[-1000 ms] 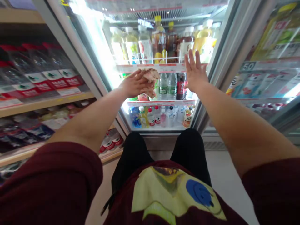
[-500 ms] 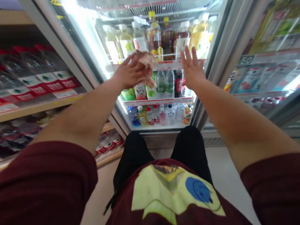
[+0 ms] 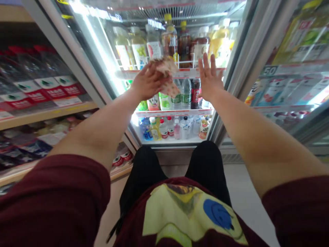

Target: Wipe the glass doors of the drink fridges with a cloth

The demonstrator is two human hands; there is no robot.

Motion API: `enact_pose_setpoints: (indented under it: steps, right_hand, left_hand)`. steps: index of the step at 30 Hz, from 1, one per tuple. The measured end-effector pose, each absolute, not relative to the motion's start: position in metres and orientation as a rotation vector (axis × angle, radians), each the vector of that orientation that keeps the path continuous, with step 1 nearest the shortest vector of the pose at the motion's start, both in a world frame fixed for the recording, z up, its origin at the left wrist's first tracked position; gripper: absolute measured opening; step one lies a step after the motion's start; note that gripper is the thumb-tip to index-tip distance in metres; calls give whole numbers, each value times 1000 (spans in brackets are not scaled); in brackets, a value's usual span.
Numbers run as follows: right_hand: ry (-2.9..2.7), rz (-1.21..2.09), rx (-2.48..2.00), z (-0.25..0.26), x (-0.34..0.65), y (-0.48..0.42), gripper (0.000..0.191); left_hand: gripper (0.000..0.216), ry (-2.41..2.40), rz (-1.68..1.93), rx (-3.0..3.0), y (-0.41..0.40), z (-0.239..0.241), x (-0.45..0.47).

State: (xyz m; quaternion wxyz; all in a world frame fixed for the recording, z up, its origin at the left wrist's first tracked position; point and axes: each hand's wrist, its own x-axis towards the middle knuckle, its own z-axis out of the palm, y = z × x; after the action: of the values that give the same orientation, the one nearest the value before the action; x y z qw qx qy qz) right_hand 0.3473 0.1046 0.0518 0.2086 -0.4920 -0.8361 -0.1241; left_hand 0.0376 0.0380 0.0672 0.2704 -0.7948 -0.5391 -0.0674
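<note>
My left hand (image 3: 151, 82) is closed on a crumpled, pale pink patterned cloth (image 3: 171, 90), which hangs out past the fingers and is slightly smeared by motion. Both are in front of a lit drinks fridge, level with its upper shelf edge (image 3: 187, 72). To the right, my right hand (image 3: 210, 79) is raised with its fingers spread, palm facing the fridge and holding nothing. I cannot tell whether glass lies under either hand. Behind the hands stand clear plastic bottles (image 3: 186, 92) and a dark cola bottle (image 3: 195, 93).
Juice and tea bottles (image 3: 169, 41) fill the top fridge shelf; small bottles (image 3: 163, 128) line the bottom one. At left, a wooden shelf (image 3: 48, 113) carries red-labelled bottles (image 3: 46, 87). Another fridge section with cartons (image 3: 277, 91) is at right, past a metal frame (image 3: 246, 68).
My left hand and the cloth have shifted a little to the right. The cloth now covers part of the clear bottles. My right hand stays nearly still, fingers spread.
</note>
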Motion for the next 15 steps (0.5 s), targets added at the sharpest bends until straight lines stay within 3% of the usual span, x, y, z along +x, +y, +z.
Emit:
enact_pose_setpoints:
  steps: [4,10,15]
  right_hand:
    - [-2341,-356,-1388,53,347,102,128]
    - [-2337,-324,-1412,54,344,102,128]
    - [-2311,-309,-1403,52,346,106,125]
  left_hand:
    - [82,-1646,-579,-1746,36,73,14]
    - [73,-1599,-112,-2237,13,12,-5]
    - [87,-1703,-500,-1833,10,44,-31]
